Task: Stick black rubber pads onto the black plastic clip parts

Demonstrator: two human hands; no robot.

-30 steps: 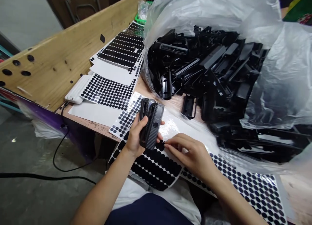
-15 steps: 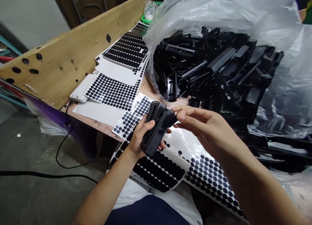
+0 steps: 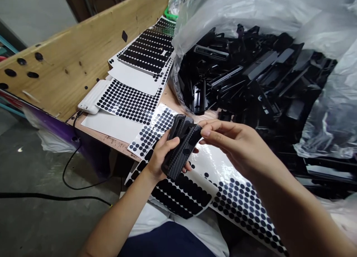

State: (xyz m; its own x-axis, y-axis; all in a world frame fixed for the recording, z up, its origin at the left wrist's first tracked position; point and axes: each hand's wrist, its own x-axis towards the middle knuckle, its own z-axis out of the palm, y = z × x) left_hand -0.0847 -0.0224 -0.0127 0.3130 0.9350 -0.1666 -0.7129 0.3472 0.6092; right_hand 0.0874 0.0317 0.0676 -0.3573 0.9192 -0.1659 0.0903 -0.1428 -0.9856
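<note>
My left hand (image 3: pixel 161 156) is wrapped round a pair of black carbon-pattern plastic shells (image 3: pixel 181 147), held tilted above the table's near edge. My right hand (image 3: pixel 232 145) is pinched at the upper end of the front shell, thumb and forefinger pressed together against it. Whether a small black dot is between those fingertips is hidden. Under both hands lies a glossy white sheet of round black stickers (image 3: pixel 237 197), partly peeled bare near the hands.
More sticker sheets (image 3: pixel 125 101) cover the table's left part, beside a white power bank (image 3: pixel 92 97) with a black cable. A big clear plastic bag (image 3: pixel 320 112) full of black plastic parts (image 3: pixel 251 78) fills the right. A wooden board (image 3: pixel 69 60) walls the far left side.
My right hand has lifted from the sticker sheet up to the top end of the shells. My left hand tilted the shells a little toward the right.
</note>
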